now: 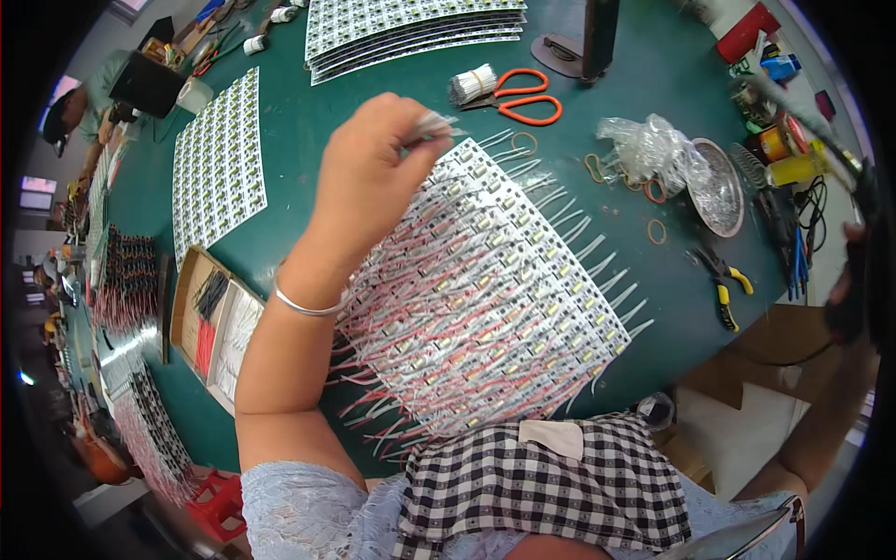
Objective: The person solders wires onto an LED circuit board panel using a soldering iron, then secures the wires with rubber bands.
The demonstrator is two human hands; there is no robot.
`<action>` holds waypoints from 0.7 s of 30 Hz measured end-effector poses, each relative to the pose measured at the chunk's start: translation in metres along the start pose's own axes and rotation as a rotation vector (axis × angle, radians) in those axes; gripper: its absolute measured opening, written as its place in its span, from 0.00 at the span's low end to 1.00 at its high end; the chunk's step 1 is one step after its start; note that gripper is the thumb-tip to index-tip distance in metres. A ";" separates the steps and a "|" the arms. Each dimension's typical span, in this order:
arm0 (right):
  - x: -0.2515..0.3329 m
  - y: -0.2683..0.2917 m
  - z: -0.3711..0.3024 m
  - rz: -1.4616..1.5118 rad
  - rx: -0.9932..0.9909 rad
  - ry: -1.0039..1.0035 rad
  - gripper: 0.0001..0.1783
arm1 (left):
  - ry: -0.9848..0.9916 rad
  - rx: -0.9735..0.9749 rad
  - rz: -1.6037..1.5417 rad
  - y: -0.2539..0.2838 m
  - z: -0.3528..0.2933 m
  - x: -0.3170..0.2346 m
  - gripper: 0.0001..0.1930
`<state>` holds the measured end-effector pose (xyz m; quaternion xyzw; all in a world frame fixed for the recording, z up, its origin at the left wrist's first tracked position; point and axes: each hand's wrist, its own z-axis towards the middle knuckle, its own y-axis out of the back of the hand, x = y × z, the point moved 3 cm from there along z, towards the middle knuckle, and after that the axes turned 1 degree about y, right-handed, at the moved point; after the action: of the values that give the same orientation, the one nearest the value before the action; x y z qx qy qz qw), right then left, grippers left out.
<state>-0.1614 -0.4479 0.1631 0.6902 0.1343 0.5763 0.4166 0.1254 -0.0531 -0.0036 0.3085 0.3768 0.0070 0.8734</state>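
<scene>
My left hand [369, 177] is closed on a small bunch of thin white wires [435, 124], held above the far left corner of a circuit board panel [551, 271]. This white panel carries rows of small parts, with many red and white wires lying across it and sticking out past its edges. My right hand [847, 280] is at the far right rim, beside the table edge. It is dark and blurred there, and its fingers cannot be made out.
Orange-handled scissors [528, 97] and a tied wire bundle [472, 84] lie beyond the panel. Yellow-handled pliers [723, 287], a plastic bag [653, 154] and a round dish [717, 187] are right. A wire box [191, 313] and another panel [219, 163] are left. A person [79, 117] works at far left.
</scene>
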 end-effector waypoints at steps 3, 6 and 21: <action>0.016 -0.129 0.018 0.450 -0.177 0.197 0.27 | 0.013 0.113 0.255 -0.013 0.002 0.006 0.05; 0.010 -0.190 0.032 0.772 -0.067 -0.144 0.26 | 0.018 0.166 0.346 -0.025 -0.005 0.013 0.07; 0.017 -0.272 0.051 0.833 0.233 0.022 0.24 | -0.010 0.318 0.522 -0.027 -0.022 0.017 0.13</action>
<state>-0.0298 -0.2900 -0.0229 0.7216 -0.0870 0.6836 0.0661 0.1172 -0.0588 -0.0412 0.5276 0.2769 0.1705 0.7848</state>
